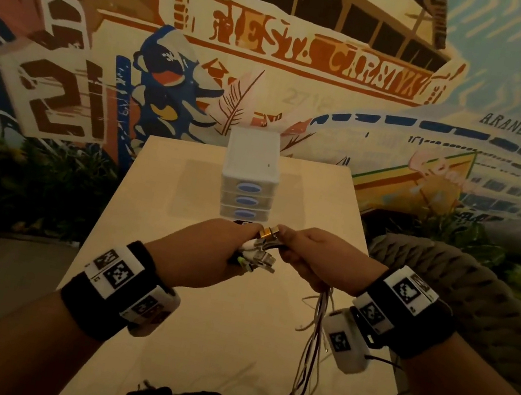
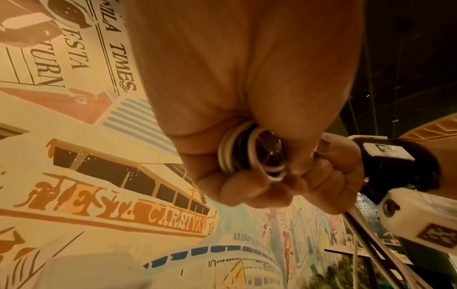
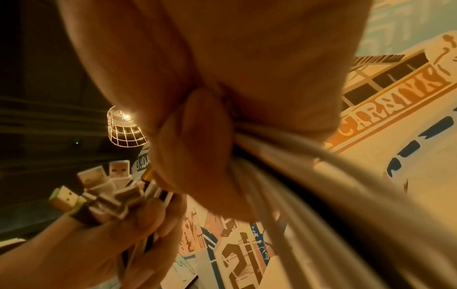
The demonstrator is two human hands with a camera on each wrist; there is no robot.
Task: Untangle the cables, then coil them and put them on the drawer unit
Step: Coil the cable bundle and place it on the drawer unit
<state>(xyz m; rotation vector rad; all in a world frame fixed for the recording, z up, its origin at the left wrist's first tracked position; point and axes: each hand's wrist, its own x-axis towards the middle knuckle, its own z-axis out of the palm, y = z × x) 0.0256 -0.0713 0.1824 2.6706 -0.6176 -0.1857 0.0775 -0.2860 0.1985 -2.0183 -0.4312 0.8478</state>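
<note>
A bundle of thin white and dark cables [image 1: 263,250] is held above a pale beige tabletop [image 1: 228,331], between two hands that nearly touch. The left hand [image 1: 208,250] is curled round the plug ends, where at least four USB connectors [image 3: 99,187] fan out. The right hand [image 1: 317,259] is closed round the strands, which hang loose beneath it toward the table. Behind, at the table's far end, stands one small white plastic drawer unit [image 1: 251,174] with three drawers, each with a blue oval handle. A colourful painted mural [image 1: 311,60] fills the wall beyond, with green foliage [image 1: 28,184] along its foot.
</note>
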